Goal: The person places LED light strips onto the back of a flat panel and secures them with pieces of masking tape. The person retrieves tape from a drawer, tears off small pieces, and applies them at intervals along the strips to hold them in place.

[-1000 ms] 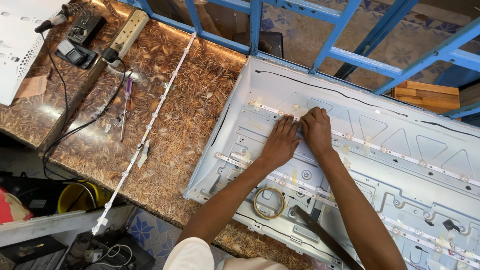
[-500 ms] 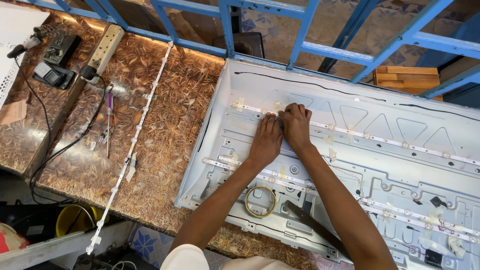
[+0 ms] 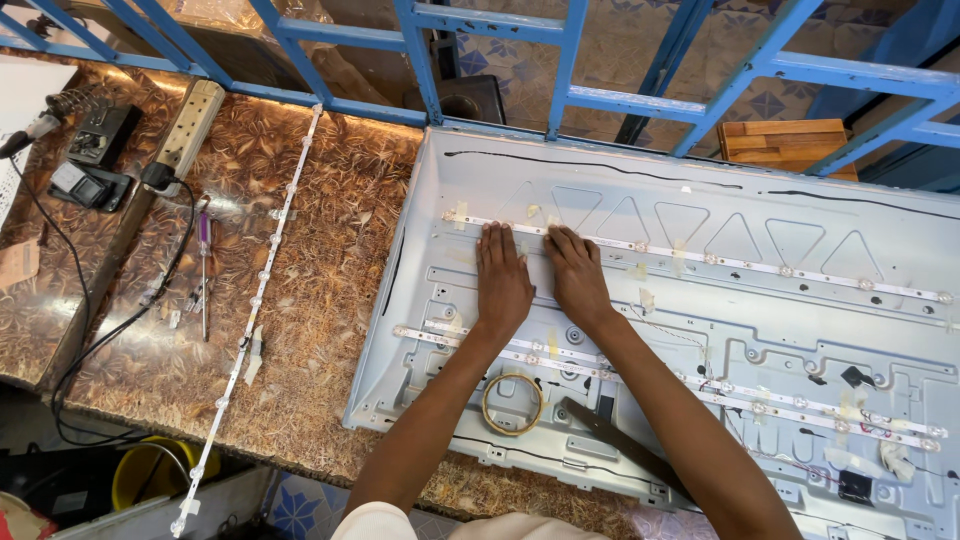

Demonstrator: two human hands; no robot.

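Pressing flat, with left hand (image 3: pixel 502 278) and right hand (image 3: pixel 578 276) open side by side, on the upper light strip (image 3: pixel 700 256) inside the grey back panel (image 3: pixel 420 330); firm, even pressure along the strip likely needed next.

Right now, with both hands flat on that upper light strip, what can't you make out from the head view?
- Upper light strip: the part beneath the left hand and right hand is covered by the palms.
- Metal back panel: its right end and lower right corner are cut off by the picture edge.
- Loose light strip on the table: its lamps are too small to judge.
- Yellow bucket: mostly hidden by the table edge.
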